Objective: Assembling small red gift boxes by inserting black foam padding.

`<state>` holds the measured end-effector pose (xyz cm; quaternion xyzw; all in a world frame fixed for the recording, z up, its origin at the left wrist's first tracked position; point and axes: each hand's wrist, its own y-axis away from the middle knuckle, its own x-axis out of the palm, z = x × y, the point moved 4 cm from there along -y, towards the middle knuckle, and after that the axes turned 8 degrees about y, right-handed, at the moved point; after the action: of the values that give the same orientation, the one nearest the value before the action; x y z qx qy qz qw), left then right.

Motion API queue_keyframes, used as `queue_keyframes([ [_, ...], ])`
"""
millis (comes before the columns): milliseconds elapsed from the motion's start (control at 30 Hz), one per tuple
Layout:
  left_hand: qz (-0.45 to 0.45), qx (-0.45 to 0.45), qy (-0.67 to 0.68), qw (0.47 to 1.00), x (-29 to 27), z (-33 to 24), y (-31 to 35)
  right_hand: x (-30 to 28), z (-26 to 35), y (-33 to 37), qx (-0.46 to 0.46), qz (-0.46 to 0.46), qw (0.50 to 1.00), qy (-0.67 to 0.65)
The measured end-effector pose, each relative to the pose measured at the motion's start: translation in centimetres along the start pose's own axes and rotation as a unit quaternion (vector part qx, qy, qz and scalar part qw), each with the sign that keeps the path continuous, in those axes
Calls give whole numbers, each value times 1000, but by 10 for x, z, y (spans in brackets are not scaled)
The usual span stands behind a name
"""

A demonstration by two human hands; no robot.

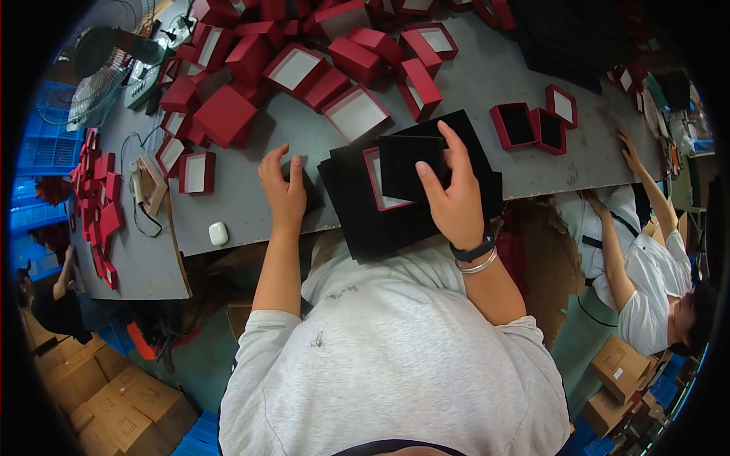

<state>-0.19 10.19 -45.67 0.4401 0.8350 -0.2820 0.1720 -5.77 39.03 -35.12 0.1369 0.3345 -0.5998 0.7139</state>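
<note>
- at eight o'clock from the open red box (372, 182) between the hands, far left, a worker in black (61, 308) is beside the desk (195, 228).
- at nine o'clock, a spread of small red boxes (99, 197) covers the desk's left part.
- at ten o'clock, a fan (99, 57) stands at the far left corner.
- between seven and eight o'clock, brown cartons (144, 403) are stacked low down.
- between eight and nine o'clock, a small white case (218, 233) lies near the desk's front edge.
- between ten and eleven o'clock, a big pile of red boxes (226, 114) leans every which way, some showing white insides.
- at nine o'clock, close in, the left hand (285, 190) has loosely bent fingers, thumb held apart; a dark shape lies beside its palm, and i cannot tell what it is.
- the open red box sits on black sheets (346, 220), its white inside partly covered.
- just over it, a square black pad (403, 167) is gripped in the right hand (456, 194), thumb on its face; that hand is at three o'clock.
- at two o'clock, two red boxes with black insides (515, 125) touch, a white-lined one (563, 106) by them.
- farther toward two o'clock, a black stack (570, 38) lies on the desk.
- at four o'clock, a co-worker in white (646, 281) sits at the desk.
</note>
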Motion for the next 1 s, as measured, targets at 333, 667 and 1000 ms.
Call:
queue_keyframes([
  [333,225,217,128,941,35,-91,9,19,-2,0,-79,-17,987,142],
  [667,246,205,119,940,31,-91,10,25,10,23,-157,-71,956,238],
  [1000,222,256,71,938,24,-100,11,1,4,38,-241,-13,928,282],
])
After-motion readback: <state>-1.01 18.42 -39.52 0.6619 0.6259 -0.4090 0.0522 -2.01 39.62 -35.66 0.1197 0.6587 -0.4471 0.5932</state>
